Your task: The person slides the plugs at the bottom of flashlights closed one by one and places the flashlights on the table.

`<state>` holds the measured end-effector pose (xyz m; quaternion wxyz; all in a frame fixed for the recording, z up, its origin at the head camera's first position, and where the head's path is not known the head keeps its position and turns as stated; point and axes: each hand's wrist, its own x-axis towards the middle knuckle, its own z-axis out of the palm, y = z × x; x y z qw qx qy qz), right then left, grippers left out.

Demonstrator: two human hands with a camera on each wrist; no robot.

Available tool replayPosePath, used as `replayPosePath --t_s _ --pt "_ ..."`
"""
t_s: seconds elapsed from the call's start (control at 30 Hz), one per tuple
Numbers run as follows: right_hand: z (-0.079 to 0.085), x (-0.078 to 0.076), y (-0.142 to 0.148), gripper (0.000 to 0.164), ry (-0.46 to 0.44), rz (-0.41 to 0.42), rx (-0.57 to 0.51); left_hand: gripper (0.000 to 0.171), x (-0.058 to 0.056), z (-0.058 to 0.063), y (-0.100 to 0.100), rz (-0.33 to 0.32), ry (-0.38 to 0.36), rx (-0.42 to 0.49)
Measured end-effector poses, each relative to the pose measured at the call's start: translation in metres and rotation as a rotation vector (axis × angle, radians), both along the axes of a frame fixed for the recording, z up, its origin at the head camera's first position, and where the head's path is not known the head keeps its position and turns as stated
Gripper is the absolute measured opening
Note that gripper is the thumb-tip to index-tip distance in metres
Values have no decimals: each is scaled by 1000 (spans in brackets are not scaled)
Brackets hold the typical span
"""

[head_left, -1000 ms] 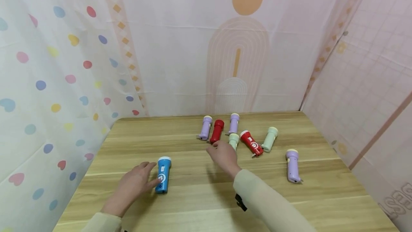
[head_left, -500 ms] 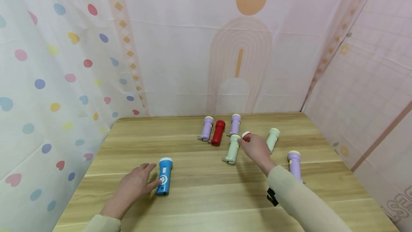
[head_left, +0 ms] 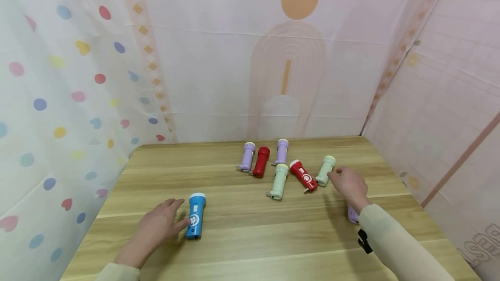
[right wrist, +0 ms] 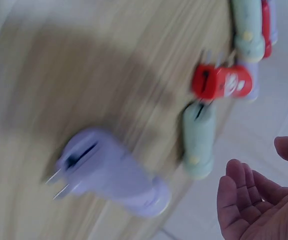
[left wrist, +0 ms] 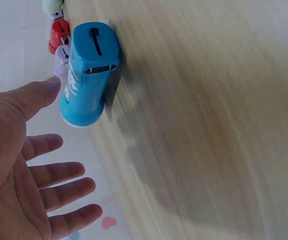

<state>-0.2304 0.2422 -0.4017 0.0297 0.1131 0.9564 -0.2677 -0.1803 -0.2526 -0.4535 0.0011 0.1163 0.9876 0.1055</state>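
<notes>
A blue flashlight [head_left: 195,214] with a white rim lies near the table's left side. Beside it hovers my left hand [head_left: 156,224], fingers spread and holding nothing; its thumb is close to the flashlight's body, and I cannot tell if it touches. My right hand [head_left: 350,187] is over the table's right part, fingers loosely bent around nothing. It partly hides a purple flashlight [right wrist: 116,172] in the head view. Just left of its fingertips lies a pale green flashlight [head_left: 325,171], close to a red flashlight [head_left: 303,176] with a white emblem.
Farther back are a purple flashlight [head_left: 247,156], a plain red flashlight [head_left: 261,161] and another purple flashlight [head_left: 282,151]. A second pale green flashlight [head_left: 279,181] lies in front of them. Printed curtains [head_left: 218,77] hang behind the wooden table [head_left: 250,246] and at its sides.
My right hand has moved rightward, from over the front pale green flashlight, past the emblem-marked red one, toward the right purple one. My left hand has stayed by the blue flashlight.
</notes>
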Motion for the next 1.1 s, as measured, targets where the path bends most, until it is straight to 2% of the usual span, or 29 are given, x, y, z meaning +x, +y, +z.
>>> replayPosePath --t_s 0.3,0.57,0.87,1.1 --pt "-12 12 33 56 -46 -38 33 68 3 3 -4 -9 9 -16" --pt "-23 20 56 38 -55 -94 60 67 4 5 -3 -23 23 -24" --pt "-38 20 49 53 -84 -142 56 69 0 3 -1 -18 4 -33" --pt "-46 22 44 54 -69 -167 59 71 -3 1 1 -24 5 -29"
